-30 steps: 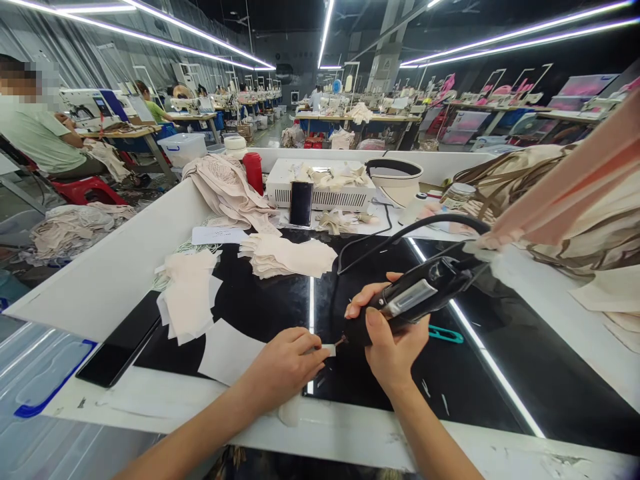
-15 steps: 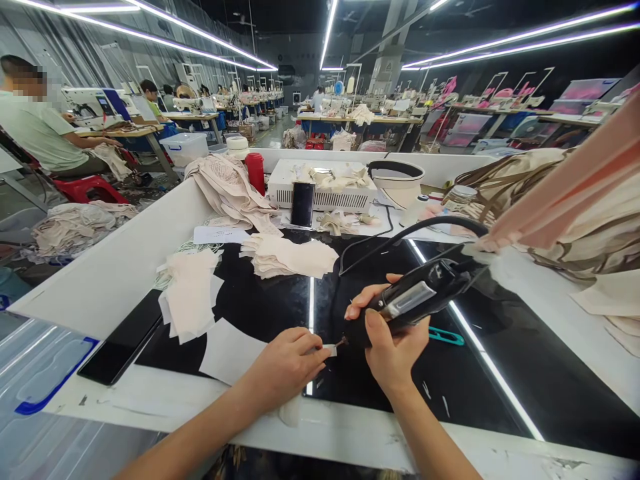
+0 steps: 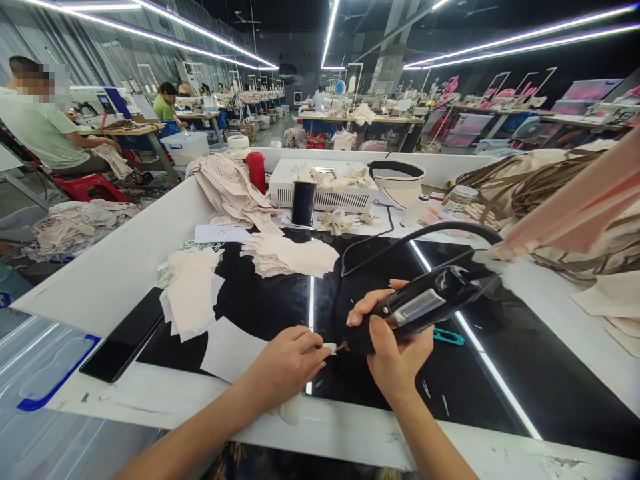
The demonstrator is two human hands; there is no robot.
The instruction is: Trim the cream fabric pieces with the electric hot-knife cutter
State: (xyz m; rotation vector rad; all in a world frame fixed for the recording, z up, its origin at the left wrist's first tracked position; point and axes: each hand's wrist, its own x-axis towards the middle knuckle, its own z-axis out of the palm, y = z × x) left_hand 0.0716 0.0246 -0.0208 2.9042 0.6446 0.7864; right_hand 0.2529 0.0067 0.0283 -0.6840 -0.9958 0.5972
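Observation:
Between its thumb and fingertips, my left hand (image 3: 291, 360) pinches a small white piece of material (image 3: 330, 348) just above the black glossy mat. My right hand (image 3: 397, 353) is wrapped around a black corded hand tool (image 3: 425, 303) with a silver metal plate. The tool's thin, copper-coloured tip (image 3: 343, 346) points left and meets or nearly meets the white piece; contact is hard to make out. Under my left forearm lies a white curved sheet (image 3: 233, 350). A teal thread snipper or cutter handle (image 3: 449, 337) rests behind my right hand.
Beige fabric pieces are stacked in a left pile (image 3: 190, 293) and a middle pile (image 3: 293, 257). A phone (image 3: 303, 203) leans against a white vented box (image 3: 325, 188). The tool's black cable (image 3: 440, 227) arches toward hanging pink cloth (image 3: 570, 200). A person (image 3: 45, 130) sits far left.
The tool's rear has swung slightly right, and its tip has shifted a little at the white piece, which now looks turned up or curled. Both hands keep their grip.

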